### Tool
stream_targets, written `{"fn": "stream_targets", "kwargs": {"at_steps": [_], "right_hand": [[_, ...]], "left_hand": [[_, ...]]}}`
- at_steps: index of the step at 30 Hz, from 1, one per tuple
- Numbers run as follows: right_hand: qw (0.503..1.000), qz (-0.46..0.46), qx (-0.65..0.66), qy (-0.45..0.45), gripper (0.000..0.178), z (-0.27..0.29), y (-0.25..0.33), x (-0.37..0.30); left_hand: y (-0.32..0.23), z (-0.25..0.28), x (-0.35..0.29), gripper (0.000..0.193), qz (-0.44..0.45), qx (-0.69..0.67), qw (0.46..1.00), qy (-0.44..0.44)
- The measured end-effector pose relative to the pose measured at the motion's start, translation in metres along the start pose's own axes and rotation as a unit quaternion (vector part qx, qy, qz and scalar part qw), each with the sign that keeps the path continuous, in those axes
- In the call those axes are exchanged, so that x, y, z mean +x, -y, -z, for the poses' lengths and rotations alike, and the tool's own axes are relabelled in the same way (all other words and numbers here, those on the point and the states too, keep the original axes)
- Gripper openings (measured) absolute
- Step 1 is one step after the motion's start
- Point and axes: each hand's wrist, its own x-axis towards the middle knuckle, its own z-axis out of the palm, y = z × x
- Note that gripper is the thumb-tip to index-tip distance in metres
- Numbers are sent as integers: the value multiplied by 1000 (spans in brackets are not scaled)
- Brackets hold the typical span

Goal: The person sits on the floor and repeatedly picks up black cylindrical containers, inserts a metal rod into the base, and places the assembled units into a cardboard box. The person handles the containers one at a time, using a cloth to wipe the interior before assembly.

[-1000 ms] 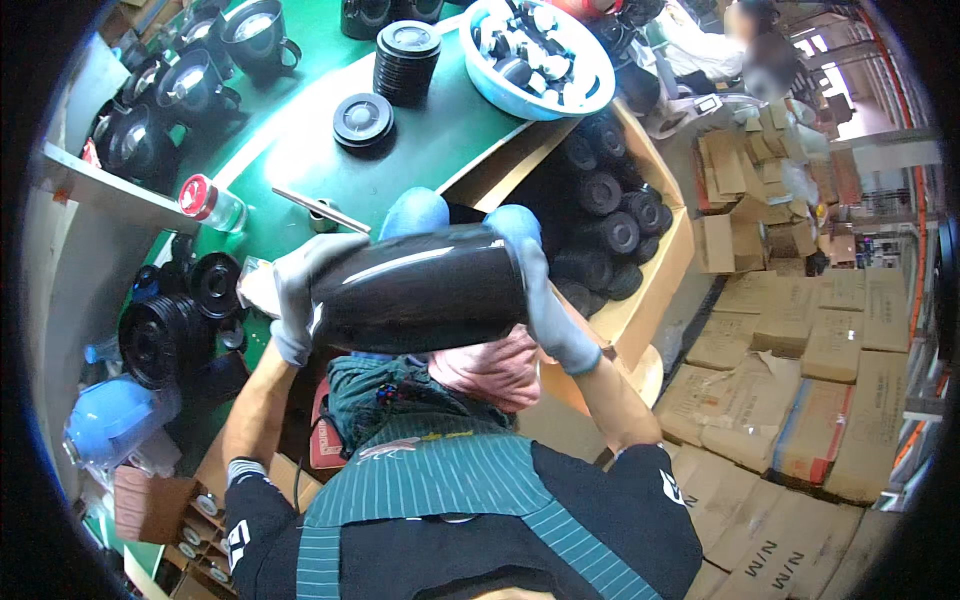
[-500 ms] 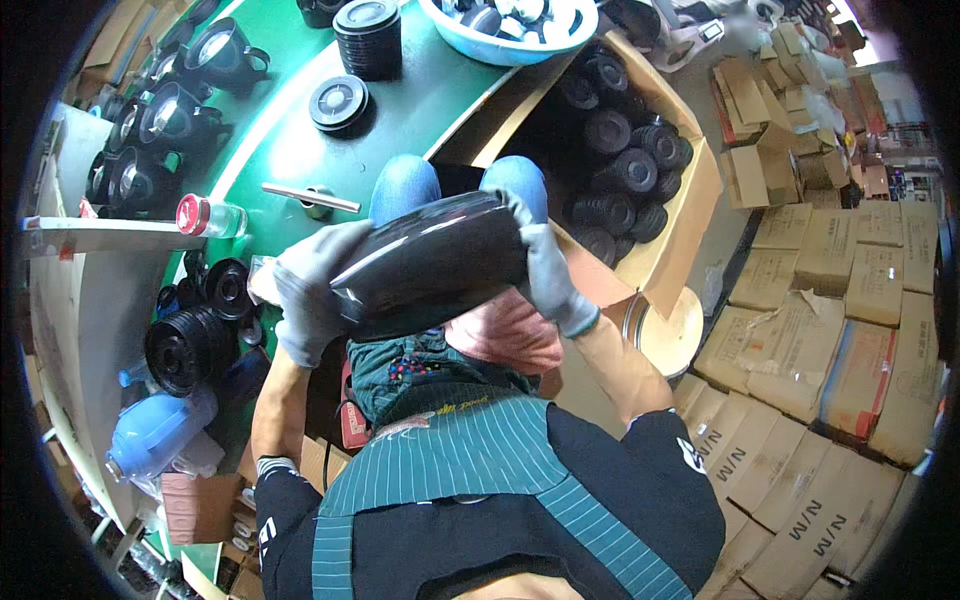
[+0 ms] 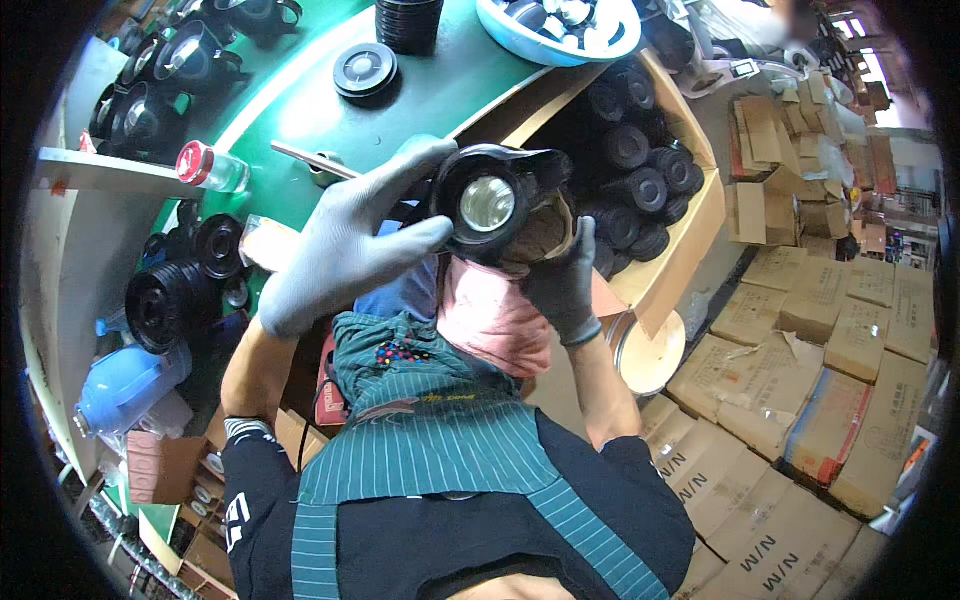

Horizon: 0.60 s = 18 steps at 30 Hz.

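Note:
A glossy black thermos jug (image 3: 463, 165) is held up over my lap with its round mouth facing me, showing a shiny silvery inside. My right hand (image 3: 566, 290), in a grey glove with a dark palm, grips it from its right side. What lies between that hand and the mouth, a brownish patch with a pale edge, is hard to make out. My left hand (image 3: 350, 235), in a grey glove, is open on the jug's left with fingers apart; its fingertips reach the rim's edge. A pink cloth (image 3: 495, 315) lies across my lap beneath the jug.
Black round lids (image 3: 365, 70) stand on the green table (image 3: 440, 110). A carton (image 3: 700, 230) of black lids is at right. Further left are a red-capped jar (image 3: 210, 166), a metal rod (image 3: 310, 158) and black pots (image 3: 190, 50). A blue basin (image 3: 560, 48) is at the back.
The jug has turned from lying sideways between both hands to having its mouth face me. My left hand has let go and spread its fingers; my right hand keeps hold. The view has shifted slightly.

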Motion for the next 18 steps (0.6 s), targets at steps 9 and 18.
{"fn": "stream_targets", "kwargs": {"at_steps": [9, 18], "right_hand": [[888, 149, -435, 7, 63, -20, 4, -3], [772, 232, -583, -104, 116, 6, -21, -11]], "left_hand": [[-13, -18, -18, 70, -102, 103, 989, -43], [-4, -25, -31, 42, -261, 307, 906, -130]]}}
